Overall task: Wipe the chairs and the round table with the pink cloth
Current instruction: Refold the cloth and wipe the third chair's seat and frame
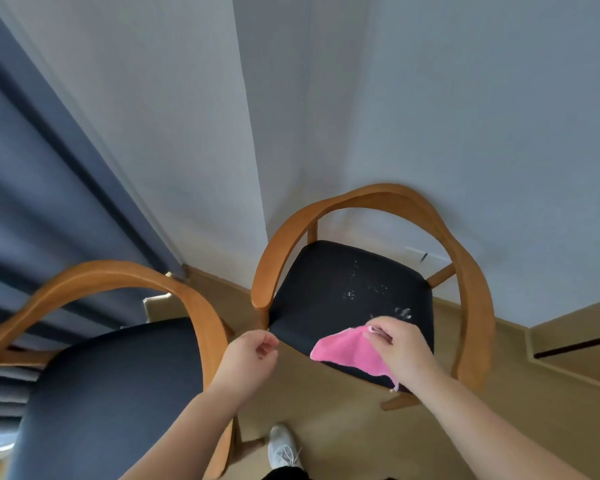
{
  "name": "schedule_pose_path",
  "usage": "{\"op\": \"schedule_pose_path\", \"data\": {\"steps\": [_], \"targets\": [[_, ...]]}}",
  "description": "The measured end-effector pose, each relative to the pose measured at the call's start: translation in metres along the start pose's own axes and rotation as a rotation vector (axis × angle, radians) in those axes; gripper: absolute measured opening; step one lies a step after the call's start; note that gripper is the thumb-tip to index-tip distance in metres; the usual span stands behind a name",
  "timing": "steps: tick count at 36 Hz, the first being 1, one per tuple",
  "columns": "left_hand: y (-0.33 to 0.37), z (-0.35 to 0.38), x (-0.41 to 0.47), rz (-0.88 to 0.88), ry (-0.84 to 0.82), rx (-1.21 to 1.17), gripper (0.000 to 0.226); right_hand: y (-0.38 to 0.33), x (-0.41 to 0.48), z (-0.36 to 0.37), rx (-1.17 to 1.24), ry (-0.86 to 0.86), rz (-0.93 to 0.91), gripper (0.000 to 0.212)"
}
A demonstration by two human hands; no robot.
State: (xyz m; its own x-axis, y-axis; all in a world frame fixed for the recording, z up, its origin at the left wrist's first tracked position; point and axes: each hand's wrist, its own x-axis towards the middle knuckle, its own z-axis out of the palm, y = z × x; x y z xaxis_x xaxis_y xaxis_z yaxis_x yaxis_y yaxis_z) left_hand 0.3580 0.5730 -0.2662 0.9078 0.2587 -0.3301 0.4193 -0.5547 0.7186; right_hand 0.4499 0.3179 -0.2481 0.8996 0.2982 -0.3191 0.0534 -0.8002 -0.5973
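Two wooden armchairs with dark seats stand before me. The right chair (343, 292) has white crumbs or specks scattered on its black seat. My right hand (399, 351) grips the pink cloth (347, 351) at its upper corner, and the cloth hangs over the seat's front part. My left hand (250, 355) hovers between the two chairs near the right chair's left armrest tip, its fingers curled and holding nothing. The left chair (111, 393) sits close under me with its curved wooden back. No round table is in view.
A white wall corner rises behind the right chair, and a blue curtain (32, 202) hangs at the left. The floor (326, 427) is tan carpet. My white shoe (284, 448) stands between the chairs. A wall socket (426, 254) sits low behind the right chair.
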Motion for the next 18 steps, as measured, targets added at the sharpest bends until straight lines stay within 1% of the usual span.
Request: {"op": "schedule_pose_path", "data": {"steps": [2, 3, 7, 10, 11, 13, 17, 18], "targets": [[-0.007, -0.006, 0.012, -0.023, 0.007, -0.005, 0.023, 0.000, 0.017, 0.007, -0.004, 0.043, 0.018, 0.015], [-0.010, -0.009, 0.018, -0.035, 0.009, -0.008, 0.023, 0.000, 0.024, 0.009, -0.038, 0.021, 0.005, 0.016], [-0.018, -0.011, 0.036, -0.072, 0.009, 0.000, 0.020, 0.002, 0.049, 0.007, -0.046, -0.053, 0.060, 0.019], [-0.022, -0.007, 0.051, -0.095, 0.011, 0.020, 0.020, 0.005, 0.069, 0.004, -0.047, -0.036, 0.071, 0.023], [-0.023, -0.005, 0.056, -0.108, 0.016, 0.025, 0.021, 0.006, 0.075, 0.005, -0.052, -0.050, 0.061, 0.024], [-0.024, 0.000, 0.065, -0.129, 0.029, 0.042, 0.021, 0.007, 0.087, 0.007, -0.097, -0.135, 0.019, 0.024], [-0.023, 0.009, 0.089, -0.139, 0.097, 0.111, 0.020, 0.012, 0.113, 0.012, -0.030, -0.120, 0.021, 0.023], [-0.022, 0.010, 0.097, -0.128, 0.122, 0.139, 0.020, 0.014, 0.119, 0.015, -0.031, -0.152, 0.000, 0.021]]}}
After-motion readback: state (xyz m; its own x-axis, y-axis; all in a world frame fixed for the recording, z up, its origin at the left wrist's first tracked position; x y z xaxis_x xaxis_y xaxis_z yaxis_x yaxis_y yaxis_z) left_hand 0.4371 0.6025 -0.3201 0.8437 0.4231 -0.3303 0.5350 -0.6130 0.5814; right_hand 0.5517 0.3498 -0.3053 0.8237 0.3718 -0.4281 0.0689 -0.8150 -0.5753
